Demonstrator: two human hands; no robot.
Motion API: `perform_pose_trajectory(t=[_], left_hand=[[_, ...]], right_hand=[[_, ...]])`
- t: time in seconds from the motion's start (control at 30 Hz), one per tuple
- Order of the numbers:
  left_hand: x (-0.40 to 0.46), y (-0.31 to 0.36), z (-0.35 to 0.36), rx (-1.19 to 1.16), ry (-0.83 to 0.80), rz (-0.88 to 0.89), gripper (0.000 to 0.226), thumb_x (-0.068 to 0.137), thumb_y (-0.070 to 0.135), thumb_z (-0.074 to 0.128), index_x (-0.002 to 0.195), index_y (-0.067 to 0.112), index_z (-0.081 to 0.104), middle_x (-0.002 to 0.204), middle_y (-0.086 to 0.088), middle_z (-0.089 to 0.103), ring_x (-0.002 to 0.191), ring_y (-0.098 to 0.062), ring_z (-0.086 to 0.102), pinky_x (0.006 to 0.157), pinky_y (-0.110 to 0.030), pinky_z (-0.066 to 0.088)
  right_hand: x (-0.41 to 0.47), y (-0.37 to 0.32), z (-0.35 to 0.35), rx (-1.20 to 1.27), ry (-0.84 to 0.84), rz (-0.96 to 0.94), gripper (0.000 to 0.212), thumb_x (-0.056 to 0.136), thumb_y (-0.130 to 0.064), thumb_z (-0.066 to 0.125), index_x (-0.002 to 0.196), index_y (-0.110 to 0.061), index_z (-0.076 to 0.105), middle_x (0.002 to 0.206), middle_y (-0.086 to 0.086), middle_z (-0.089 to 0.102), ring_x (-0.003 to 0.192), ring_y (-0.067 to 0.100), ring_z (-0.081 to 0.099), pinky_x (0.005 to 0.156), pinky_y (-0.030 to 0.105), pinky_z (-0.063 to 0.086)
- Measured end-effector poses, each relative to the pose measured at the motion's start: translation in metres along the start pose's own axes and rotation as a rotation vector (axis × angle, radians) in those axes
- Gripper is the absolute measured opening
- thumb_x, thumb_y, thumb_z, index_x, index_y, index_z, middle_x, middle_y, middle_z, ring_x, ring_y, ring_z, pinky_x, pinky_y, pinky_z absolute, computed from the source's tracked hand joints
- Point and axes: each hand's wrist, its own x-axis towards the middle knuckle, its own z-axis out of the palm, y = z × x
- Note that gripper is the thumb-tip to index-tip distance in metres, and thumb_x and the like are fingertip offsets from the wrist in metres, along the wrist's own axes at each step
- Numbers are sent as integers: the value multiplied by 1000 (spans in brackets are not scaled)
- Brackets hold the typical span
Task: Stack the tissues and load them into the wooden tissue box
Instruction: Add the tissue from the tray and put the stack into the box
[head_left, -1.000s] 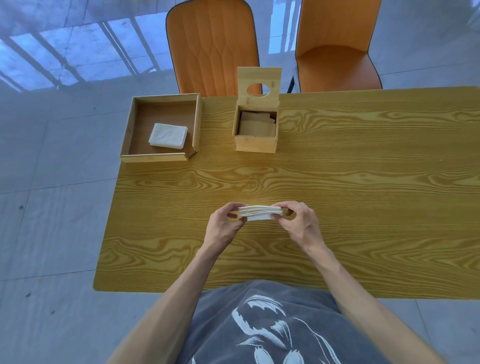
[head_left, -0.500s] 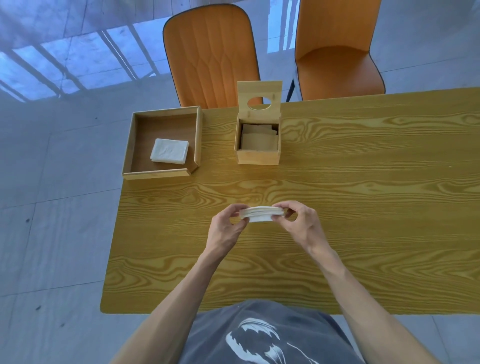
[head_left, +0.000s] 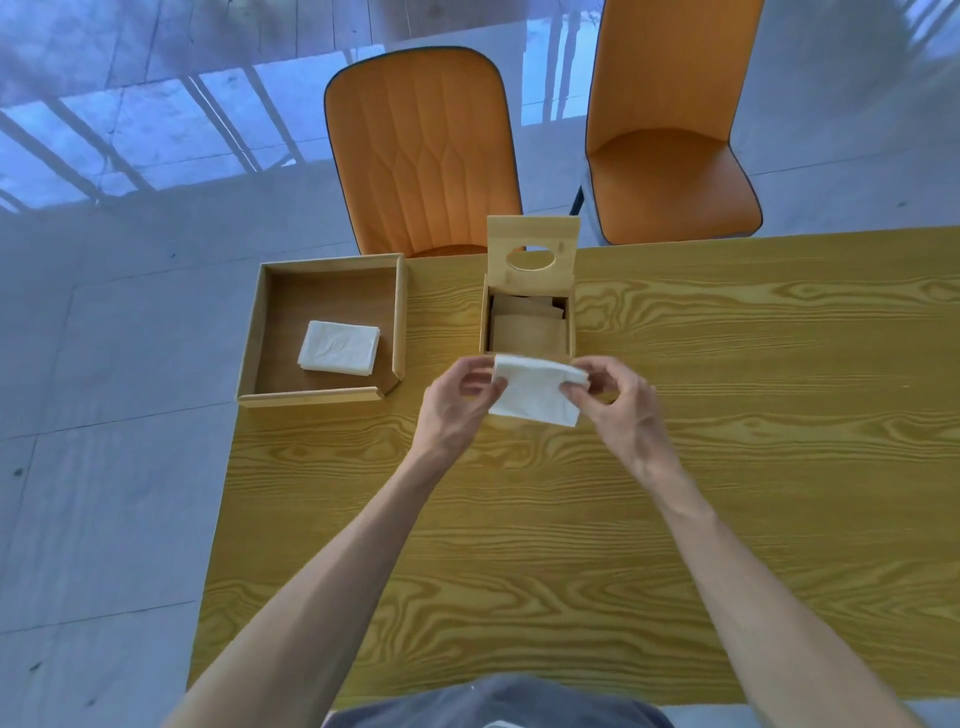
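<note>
grey floor tiles surround our yellow table (head_left: 727, 467). our left hand (head_left: 454, 400) and right hand (head_left: 618, 402) pinch the tissue stack (head_left: 535, 395) by its ends, just before the open wooden tissue box (head_left: 527, 312). we should keep edges squared, level it, then lower straight in.

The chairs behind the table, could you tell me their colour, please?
Orange chairs, clearest in the head view.

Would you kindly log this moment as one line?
stage: loading | both hands: left hand, right hand hold tissue stack | wooden tissue box: lid open | tray: tissues remain
</note>
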Motion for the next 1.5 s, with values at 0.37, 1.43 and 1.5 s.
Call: perform_pose_trajectory(t=[0.37,1.43,1.5], left_hand=[[87,21,0,134,171,-125,34,93,43,60,118,20,69,117,2,69,107,-15,62,90,-34,51],[68,0,-68,345,240,-261,27,94,37,52,110,21,68,109,2,72,97,-20,66,77,-32,52],[64,-7,-87,369,266,-303,26,93,35,52,109,23,68,109,3,71,98,-20,65,77,-31,49]], right_hand=[[93,-30,16,-167,137,51,24,90,-36,66,103,-17,72,89,-6,71,79,10,64,67,19,48],[88,-91,74,-379,220,-175,15,94,-31,60,97,-20,69,90,-2,73,77,12,66,66,23,48],[84,-108,92,-354,157,-182,17,94,-31,60,96,-19,72,87,-5,74,74,8,63,65,21,45]])
